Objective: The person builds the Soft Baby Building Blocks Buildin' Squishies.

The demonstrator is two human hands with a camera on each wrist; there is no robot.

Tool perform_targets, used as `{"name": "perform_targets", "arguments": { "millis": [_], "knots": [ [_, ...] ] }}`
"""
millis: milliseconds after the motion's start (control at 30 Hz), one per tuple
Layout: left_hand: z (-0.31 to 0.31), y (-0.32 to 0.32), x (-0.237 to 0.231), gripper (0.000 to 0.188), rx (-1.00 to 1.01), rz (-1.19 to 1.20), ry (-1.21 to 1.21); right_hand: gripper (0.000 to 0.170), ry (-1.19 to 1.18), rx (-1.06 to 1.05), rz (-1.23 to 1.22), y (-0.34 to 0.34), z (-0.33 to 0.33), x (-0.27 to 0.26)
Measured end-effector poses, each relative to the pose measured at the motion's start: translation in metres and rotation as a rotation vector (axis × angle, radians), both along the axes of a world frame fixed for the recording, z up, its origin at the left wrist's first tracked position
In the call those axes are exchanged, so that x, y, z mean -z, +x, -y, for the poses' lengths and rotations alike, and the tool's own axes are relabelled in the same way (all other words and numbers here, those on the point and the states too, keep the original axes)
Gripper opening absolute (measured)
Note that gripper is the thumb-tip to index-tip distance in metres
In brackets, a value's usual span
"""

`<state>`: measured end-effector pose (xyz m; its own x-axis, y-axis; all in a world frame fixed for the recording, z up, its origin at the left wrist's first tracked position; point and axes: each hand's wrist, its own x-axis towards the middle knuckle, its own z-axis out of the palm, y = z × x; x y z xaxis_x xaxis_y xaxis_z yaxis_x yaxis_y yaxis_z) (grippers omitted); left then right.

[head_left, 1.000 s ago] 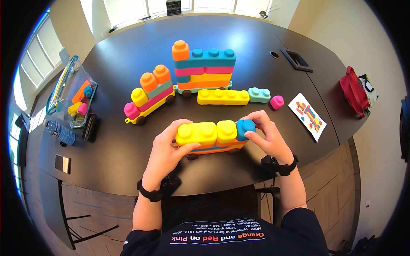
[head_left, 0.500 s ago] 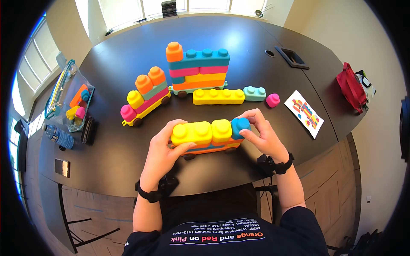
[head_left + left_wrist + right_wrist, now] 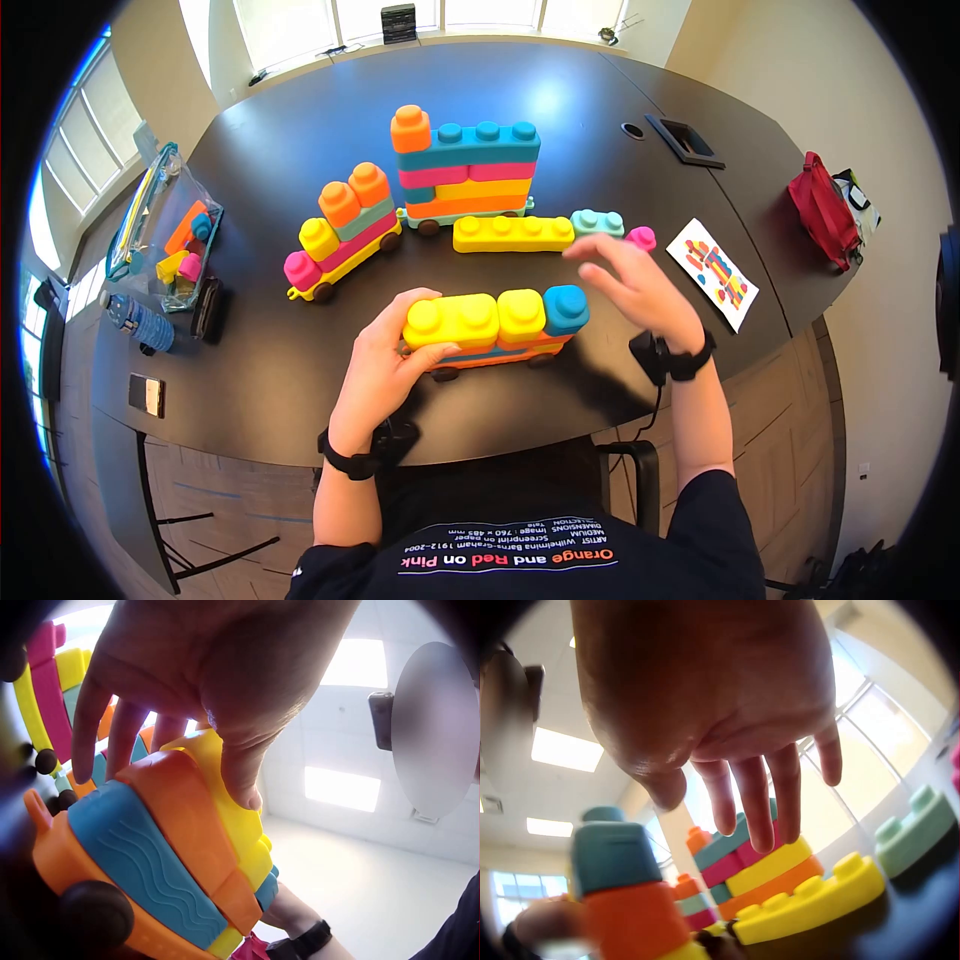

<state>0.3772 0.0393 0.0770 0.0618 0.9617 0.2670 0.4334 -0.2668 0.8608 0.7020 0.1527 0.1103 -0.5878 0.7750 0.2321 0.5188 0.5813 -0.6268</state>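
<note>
A wheeled block wagon [image 3: 56, 859] stands in front of me, with an orange base, a wavy blue block [image 3: 142, 851] and orange blocks stacked on it. Its top row holds a two-stud yellow block [image 3: 452, 322], a single yellow block [image 3: 521, 316] and a blue block [image 3: 566, 312] at the right end. My left hand [image 3: 385, 345] grips the two-stud yellow block at the left end, thumb on the near side. Off the wagon, my right hand [image 3: 645, 295] is held over the table with fingers extended, near a long yellow block [image 3: 513, 235] and a light teal block [image 3: 597, 222].
Farther back stand a tall block wagon [image 3: 468, 170] and a shorter stepped one [image 3: 345, 240]. A pink block [image 3: 641, 238] and a picture card [image 3: 713, 275] lie at right, near a red bag [image 3: 825, 210]. At left are a clear bag [image 3: 165, 240] and a water bottle [image 3: 138, 320].
My right hand has let go of the blue block at the wagon's right end and moved up and right. My left hand keeps its hold on the two-stud yellow block.
</note>
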Motion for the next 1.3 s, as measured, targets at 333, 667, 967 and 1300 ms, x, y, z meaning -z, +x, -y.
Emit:
{"name": "perform_targets", "arguments": {
  "millis": [333,667,967,1300],
  "knots": [
    [-0.001,0.0,-0.001,0.05,0.012,-0.015,-0.009,0.05,0.39,0.118,0.595,-0.021,-0.088,0.062],
    [0.001,-0.002,-0.002,0.06,0.018,-0.067,0.035,0.034,0.311,0.041,-0.015,-0.02,-0.046,0.006],
    [0.006,-0.014,-0.012,0.094,-0.098,0.197,0.317,0.039,0.249,-0.171,-0.231,-0.017,0.025,-0.029],
    [0.008,-0.01,-0.027,0.045,-0.081,-0.023,0.301,0.039,0.212,-0.177,-0.216,-0.02,0.041,-0.024]
  ]
}}
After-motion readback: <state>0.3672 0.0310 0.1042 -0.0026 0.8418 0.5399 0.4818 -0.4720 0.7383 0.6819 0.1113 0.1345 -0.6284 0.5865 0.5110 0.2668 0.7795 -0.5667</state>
